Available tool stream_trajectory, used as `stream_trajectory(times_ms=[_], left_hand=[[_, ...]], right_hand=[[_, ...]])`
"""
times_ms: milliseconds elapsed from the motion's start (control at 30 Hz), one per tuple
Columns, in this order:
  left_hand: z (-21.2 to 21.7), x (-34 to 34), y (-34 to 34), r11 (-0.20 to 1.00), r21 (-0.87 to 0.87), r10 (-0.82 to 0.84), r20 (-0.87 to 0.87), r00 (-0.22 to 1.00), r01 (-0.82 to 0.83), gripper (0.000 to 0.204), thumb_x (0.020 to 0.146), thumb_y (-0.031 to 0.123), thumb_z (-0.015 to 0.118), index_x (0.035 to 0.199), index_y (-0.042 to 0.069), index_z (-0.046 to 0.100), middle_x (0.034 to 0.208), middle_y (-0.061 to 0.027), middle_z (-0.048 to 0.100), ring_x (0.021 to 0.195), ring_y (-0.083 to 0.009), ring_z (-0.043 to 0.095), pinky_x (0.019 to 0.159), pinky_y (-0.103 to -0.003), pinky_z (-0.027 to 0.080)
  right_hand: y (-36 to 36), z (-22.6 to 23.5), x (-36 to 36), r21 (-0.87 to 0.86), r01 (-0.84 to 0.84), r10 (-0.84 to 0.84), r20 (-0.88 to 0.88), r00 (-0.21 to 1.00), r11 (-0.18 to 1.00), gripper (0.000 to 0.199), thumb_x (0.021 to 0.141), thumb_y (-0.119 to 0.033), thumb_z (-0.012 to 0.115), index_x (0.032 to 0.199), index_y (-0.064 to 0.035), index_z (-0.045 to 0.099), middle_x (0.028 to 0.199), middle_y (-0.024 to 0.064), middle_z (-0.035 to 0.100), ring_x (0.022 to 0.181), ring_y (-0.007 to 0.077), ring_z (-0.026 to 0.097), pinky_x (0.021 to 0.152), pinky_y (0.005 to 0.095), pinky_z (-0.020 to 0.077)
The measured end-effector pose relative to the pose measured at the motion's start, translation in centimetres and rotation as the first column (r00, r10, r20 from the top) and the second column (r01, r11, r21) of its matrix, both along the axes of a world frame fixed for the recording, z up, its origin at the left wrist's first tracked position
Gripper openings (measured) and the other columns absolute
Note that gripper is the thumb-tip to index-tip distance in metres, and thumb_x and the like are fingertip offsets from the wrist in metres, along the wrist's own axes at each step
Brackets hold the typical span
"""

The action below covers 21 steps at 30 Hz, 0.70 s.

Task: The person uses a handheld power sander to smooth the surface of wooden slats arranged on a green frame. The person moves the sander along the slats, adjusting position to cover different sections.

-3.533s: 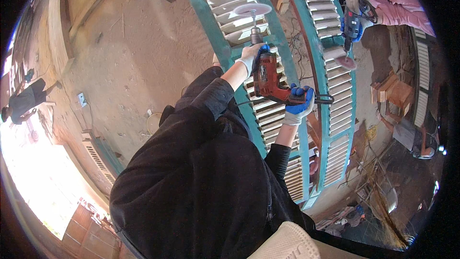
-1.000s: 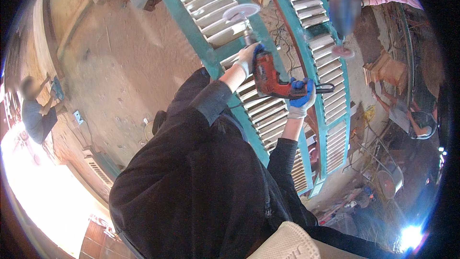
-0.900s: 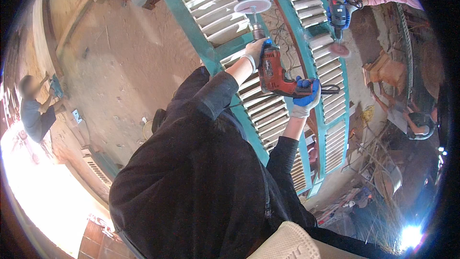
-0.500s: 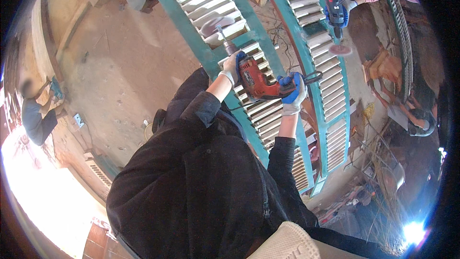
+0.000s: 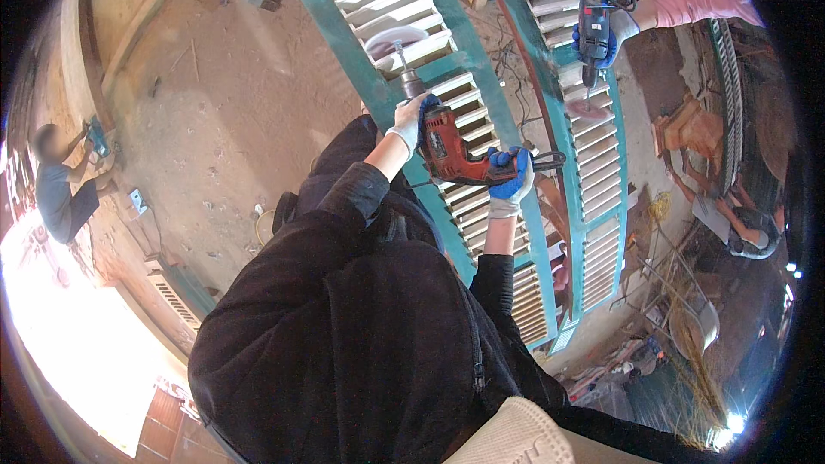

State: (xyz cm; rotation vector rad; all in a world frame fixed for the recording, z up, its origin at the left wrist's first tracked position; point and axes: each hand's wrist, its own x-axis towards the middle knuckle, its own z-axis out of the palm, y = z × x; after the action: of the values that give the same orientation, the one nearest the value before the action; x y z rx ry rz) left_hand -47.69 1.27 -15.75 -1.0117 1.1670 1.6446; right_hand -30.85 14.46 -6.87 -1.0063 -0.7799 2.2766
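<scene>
A red-and-black electric drill (image 5: 450, 148) lies across both my gloved hands. My left hand (image 5: 411, 123) wraps round its front end behind the chuck, and my right hand (image 5: 512, 179) grips the rear handle. A round sanding disc (image 5: 396, 41), blurred, sits on the drill's shaft over the pale slats of a green louvred shutter (image 5: 460, 66). I cannot tell whether the disc touches the slats. Both gloves are white with blue palms.
Beside it stands a second green shutter (image 5: 563, 142), where a co-worker in pink sleeves holds a dark drill (image 5: 595, 33) with a sanding disc. At far left another person holds a blue power tool (image 5: 98, 139). A further person crouches at right near a wooden piece (image 5: 692, 133).
My drill and hands have shifted slightly, with the right hand a little lower and further left. The co-worker's drill has moved down and left, its disc now over the second shutter's slats.
</scene>
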Motion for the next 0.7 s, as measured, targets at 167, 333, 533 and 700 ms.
stream_trajectory(times_ms=[167, 333, 533, 700], left_hand=[[0.8, 0.1, 0.2, 0.999, 0.012, 0.034, 0.028, 0.999, -0.034, 0.020, 0.082, 0.026, 0.066, 0.089, 0.008, 0.062, 0.075, -0.0041, 0.064, 0.058, -0.0187, 0.062, 0.055, -0.037, 0.052], [3.4, -1.0, 3.9, 0.991, -0.119, -0.058, 0.090, 0.994, 0.069, 0.020, 0.081, 0.029, 0.065, 0.087, 0.010, 0.060, 0.076, -0.0047, 0.064, 0.060, -0.0210, 0.062, 0.057, -0.040, 0.053], [4.2, -1.4, 6.1, 0.986, 0.166, -0.003, 0.037, 0.999, -0.003, 0.020, 0.083, 0.026, 0.063, 0.088, 0.008, 0.057, 0.068, -0.0055, 0.061, 0.053, -0.0203, 0.060, 0.050, -0.037, 0.052], [5.1, 1.7, 3.7, 0.988, 0.152, 0.016, -0.041, 0.999, -0.010, 0.022, 0.083, 0.027, 0.064, 0.091, 0.007, 0.059, 0.074, -0.0057, 0.063, 0.060, -0.0187, 0.063, 0.056, -0.036, 0.053]], right_hand=[[-0.6, 1.3, -0.4, 0.017, 0.013, -0.013, 0.053, 0.999, 1.000, 0.024, 0.089, -0.027, 0.056, 0.081, -0.0046, 0.055, 0.063, 0.0054, 0.052, 0.057, 0.0195, 0.052, 0.075, 0.0455, 0.0490], [2.5, 0.8, -0.3, 0.040, 0.065, -0.068, 0.070, 0.995, 0.997, 0.023, 0.087, -0.026, 0.058, 0.081, -0.0043, 0.056, 0.062, 0.0063, 0.054, 0.056, 0.0204, 0.054, 0.072, 0.0468, 0.0495], [3.8, 2.1, -0.4, 0.110, 0.086, -0.089, 0.022, 0.996, 0.990, 0.024, 0.089, -0.029, 0.057, 0.083, -0.0049, 0.056, 0.063, 0.0072, 0.056, 0.055, 0.0200, 0.052, 0.077, 0.0465, 0.0477], [3.1, 4.2, 1.8, 0.129, 0.059, -0.062, 0.019, 0.998, 0.990, 0.025, 0.091, -0.030, 0.052, 0.082, -0.0077, 0.054, 0.063, 0.0050, 0.051, 0.057, 0.0177, 0.049, 0.073, 0.0420, 0.0463]])
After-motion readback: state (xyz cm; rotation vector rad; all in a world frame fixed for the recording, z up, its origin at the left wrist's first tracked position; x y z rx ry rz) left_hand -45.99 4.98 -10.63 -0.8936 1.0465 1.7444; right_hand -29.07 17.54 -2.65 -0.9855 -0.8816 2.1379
